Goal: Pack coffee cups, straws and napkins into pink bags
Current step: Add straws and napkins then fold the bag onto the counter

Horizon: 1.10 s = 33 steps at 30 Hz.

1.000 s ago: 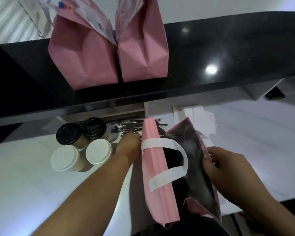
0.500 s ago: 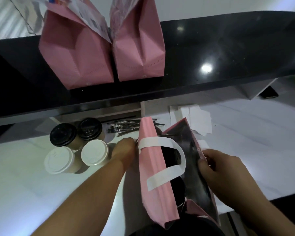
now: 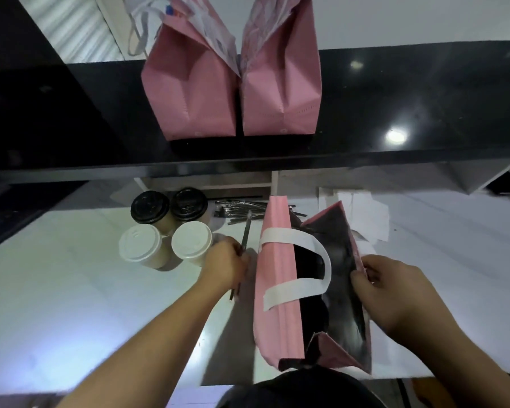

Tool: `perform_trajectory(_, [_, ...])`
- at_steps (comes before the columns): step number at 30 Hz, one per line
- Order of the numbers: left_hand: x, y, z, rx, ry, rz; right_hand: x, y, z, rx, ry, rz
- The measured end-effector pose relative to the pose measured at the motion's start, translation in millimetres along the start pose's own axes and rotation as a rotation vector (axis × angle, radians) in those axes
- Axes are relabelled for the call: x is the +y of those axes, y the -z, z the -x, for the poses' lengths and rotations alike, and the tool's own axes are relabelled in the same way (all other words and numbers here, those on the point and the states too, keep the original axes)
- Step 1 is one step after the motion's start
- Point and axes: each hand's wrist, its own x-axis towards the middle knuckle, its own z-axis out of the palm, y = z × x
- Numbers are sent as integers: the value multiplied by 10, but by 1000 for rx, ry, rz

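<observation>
An open pink bag (image 3: 273, 295) with a white handle stands on the white counter in front of me. My right hand (image 3: 395, 293) grips its right rim, holding the mouth apart; dark cup lids show inside. My left hand (image 3: 226, 265) is just left of the bag, shut on a dark wrapped straw (image 3: 246, 234) that points up and away. Several coffee cups stand to the left: two with black lids (image 3: 150, 207) behind, two with white lids (image 3: 191, 240) in front. A pile of straws (image 3: 239, 210) lies behind the bag. White napkins (image 3: 362, 213) lie at the back right.
Two more pink bags (image 3: 193, 92) stand side by side on the raised black shelf (image 3: 409, 92) above the counter. The counter's front edge (image 3: 100, 390) runs close to my body. A dark flat object (image 3: 505, 185) lies at the far right under the shelf.
My left hand has drawn back from the straw pile toward me with one straw in it. My right hand has kept its hold on the bag's rim.
</observation>
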Motion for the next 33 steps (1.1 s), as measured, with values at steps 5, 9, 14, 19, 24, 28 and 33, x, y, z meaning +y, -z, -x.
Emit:
perform_trajectory(5, [166,541,502,66,37,365,29,27,-11,-35,31,-26])
perform_trajectory(9, [544,992,888,-3,-53,502,53,32,-19,-22,56,-27])
perform_trajectory(14, [1143,1027,1244,-267,-191,286,60,52,-40,-43,68,-44])
perform_trajectory(19, [1536,619,1241,-322,-247,-110,42,111,-29,-59,71,-76])
perform_trajectory(24, [1692,297,1156,-281,-288,-348,51,142,-2,-77,71,-89])
perform_trajectory(28, [1730,182,1137,-279,-289,-349,54,149,9,-78,66,-86])
perform_trajectory(33, [1690,254,1162,-304,-277,-275,73,130,15,-66,71,-64])
